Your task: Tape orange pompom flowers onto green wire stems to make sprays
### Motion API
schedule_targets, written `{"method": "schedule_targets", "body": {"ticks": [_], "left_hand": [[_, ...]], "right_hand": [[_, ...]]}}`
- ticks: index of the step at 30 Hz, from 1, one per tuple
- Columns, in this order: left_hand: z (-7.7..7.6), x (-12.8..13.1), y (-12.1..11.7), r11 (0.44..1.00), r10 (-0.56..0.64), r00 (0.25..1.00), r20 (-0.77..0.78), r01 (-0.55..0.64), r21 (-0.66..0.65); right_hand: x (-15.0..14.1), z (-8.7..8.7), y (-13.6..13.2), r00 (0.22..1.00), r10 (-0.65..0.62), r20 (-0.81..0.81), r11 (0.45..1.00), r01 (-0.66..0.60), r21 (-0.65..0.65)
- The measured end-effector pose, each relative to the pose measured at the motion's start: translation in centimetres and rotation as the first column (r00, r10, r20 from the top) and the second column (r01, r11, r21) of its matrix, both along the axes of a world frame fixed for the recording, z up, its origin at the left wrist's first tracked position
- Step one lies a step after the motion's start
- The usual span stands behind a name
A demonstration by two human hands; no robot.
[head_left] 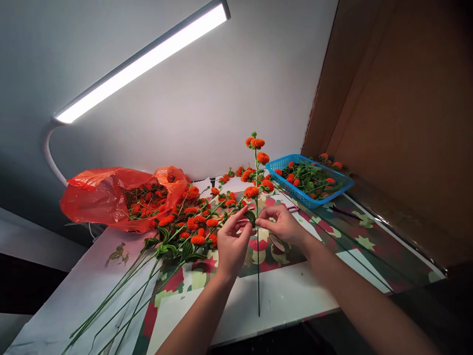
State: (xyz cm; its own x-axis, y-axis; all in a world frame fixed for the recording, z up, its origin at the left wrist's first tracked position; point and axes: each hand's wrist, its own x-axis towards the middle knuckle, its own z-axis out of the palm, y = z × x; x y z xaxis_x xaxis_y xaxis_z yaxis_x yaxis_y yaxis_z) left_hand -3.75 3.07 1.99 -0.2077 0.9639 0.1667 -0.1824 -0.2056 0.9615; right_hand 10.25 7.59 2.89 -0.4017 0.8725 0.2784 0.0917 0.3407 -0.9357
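Note:
An upright stem (258, 281) carries several orange fuzzy flower heads (252, 192) and a small green bud at its top. My left hand (233, 244) is closed, with thumb and fingers pinching a dark green fuzzy leaf (250, 216) against the stem's left side. From the right, my right hand (283, 224) pinches at the stem just below the lowest flowers, level with the leaf; its fingertips partly hide the joint. Beneath my right hand lies a roll of tape (276, 243), partly covered. The stem's thin lower end reaches down over a white sheet (295, 291).
Finished-looking flower stems (129, 291) lie in a bundle at left. Behind them, a red plastic bag (92, 197) holds more orange flowers. A blue basket (312, 199) of leafy pieces stands back right, near a cardboard wall (402, 123). A lit lamp (144, 61) hangs above.

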Motion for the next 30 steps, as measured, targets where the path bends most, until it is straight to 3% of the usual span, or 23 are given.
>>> {"method": "schedule_targets", "body": {"ticks": [10,17,30], "left_hand": [[-0.9,0.8,0.0,0.988,0.147,0.953,0.266,-0.127,-0.093],[-1.1,0.9,0.0,0.979,0.142,0.975,0.168,-0.113,-0.167],[-1.4,1.4,-1.3,0.986,0.160,0.973,-0.166,-0.164,-0.016]], "right_hand": [[-0.4,-0.4,-0.2,0.998,-0.061,-0.019,0.998,0.062,0.034],[-0.7,-0.6,-0.4,0.996,-0.091,-0.013,0.995,0.092,0.030],[-0.9,-0.5,-0.6,0.983,-0.181,0.008,0.980,0.180,0.090]]}}
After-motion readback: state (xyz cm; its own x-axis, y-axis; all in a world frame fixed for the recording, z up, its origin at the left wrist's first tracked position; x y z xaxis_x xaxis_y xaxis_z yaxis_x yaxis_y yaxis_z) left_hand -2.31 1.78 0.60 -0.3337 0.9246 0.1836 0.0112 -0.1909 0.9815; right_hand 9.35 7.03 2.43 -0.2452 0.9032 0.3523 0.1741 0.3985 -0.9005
